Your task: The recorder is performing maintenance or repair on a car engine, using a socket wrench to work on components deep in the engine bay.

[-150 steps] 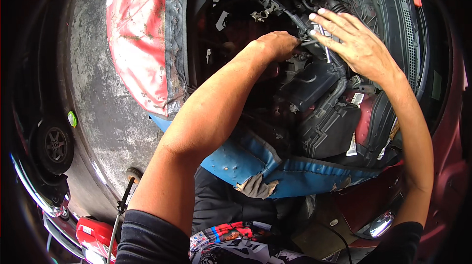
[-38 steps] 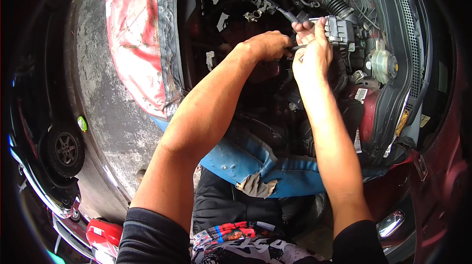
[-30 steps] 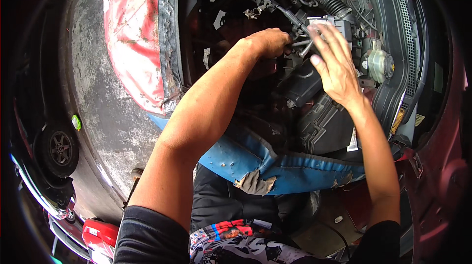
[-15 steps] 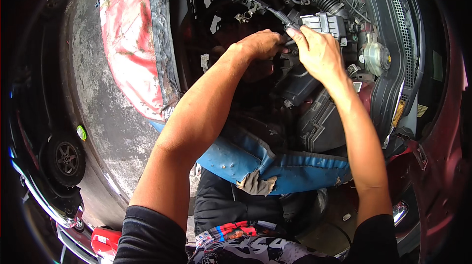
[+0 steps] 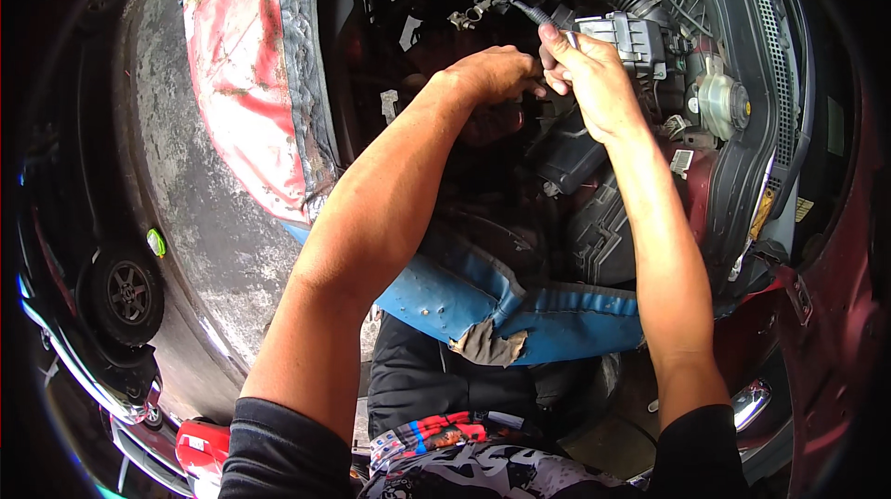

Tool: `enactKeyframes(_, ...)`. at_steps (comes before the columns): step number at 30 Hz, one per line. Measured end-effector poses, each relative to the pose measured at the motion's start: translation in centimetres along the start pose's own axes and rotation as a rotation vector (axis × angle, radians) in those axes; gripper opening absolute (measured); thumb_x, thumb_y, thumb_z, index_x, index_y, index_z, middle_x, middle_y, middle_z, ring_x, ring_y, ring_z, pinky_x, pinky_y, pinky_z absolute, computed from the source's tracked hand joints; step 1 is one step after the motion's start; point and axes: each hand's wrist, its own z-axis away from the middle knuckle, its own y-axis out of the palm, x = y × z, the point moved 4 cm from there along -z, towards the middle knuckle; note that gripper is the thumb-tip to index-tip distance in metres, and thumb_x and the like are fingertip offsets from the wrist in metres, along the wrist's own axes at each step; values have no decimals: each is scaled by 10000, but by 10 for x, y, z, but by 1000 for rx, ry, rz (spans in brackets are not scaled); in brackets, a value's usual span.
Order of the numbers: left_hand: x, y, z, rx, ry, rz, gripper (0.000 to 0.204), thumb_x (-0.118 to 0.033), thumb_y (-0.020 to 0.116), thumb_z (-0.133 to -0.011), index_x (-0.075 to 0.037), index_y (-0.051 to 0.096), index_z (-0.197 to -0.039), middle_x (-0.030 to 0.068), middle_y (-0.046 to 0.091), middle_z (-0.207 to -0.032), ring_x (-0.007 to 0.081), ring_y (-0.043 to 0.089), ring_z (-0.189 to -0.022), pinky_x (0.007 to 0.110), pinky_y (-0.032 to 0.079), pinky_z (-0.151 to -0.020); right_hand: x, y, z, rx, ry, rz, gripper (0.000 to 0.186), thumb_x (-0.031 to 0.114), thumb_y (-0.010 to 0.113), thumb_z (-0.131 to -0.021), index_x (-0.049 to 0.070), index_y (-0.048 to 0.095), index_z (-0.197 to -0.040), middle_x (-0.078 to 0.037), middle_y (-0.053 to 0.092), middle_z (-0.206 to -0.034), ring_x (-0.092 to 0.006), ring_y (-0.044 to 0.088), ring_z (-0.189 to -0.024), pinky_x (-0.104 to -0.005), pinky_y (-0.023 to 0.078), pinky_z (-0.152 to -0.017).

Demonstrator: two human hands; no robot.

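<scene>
Both of my hands reach into a car's engine bay. My right hand is closed around a dark cable in a ribbed sleeve, thumb on top. The cable runs up to the left to a metal clamp, which looks like a battery terminal clamp. My left hand sits just left of the right one, fingers curled. Whatever they hold is hidden in shadow. Below the right hand is a black plastic box.
A torn blue cover lies over the near fender, and a red and white cover over the front edge. Towards the right are a fluid reservoir and a grey ribbed box. Another car's wheel shows far left.
My right hand has turned, its thumb now pointing up along the cable. The left hand has shifted slightly. The whole view has moved a little.
</scene>
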Motion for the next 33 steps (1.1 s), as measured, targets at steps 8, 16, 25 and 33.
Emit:
enactKeyframes(8, 16, -1, -2, -118, 79, 123, 232, -296, 653, -900, -129, 675, -1059, 110, 714, -996, 335, 664, -972, 432, 511, -868, 29, -9, -3, 149, -181, 582, 419, 387, 555, -974, 8, 640, -818, -55, 606, -627, -130, 584, -595, -295, 457, -590)
enactKeyframes(16, 13, 5, -8, -113, 77, 97, 299, -356, 671, -881, -113, 707, -1052, 151, 707, -949, 354, 660, -937, 436, 517, -820, 33, -9, -1, 368, -477, 1058, 362, 378, 546, -960, 44, 624, -846, -129, 628, -767, -317, 631, -750, -417, 477, -663)
enactKeyframes(25, 13, 4, -9, -121, 97, 12, 207, -164, 641, -827, -158, 723, -1017, 133, 709, -982, 350, 657, -949, 434, 519, -841, 42, -8, 4, 469, -697, 1290, 132, 237, 685, -832, 112, 658, -865, -74, 584, -784, -277, 620, -821, -391, 498, -715)
enactKeyframes(33, 3, -1, -2, -153, 77, 17, 242, -176, 628, -798, -57, 694, -998, 204, 694, -945, 368, 662, -938, 457, 528, -803, 41, -15, 24, 467, -812, 1450, 108, 234, 682, -785, 167, 688, -870, -41, 573, -841, -236, 598, -856, -376, 473, -818)
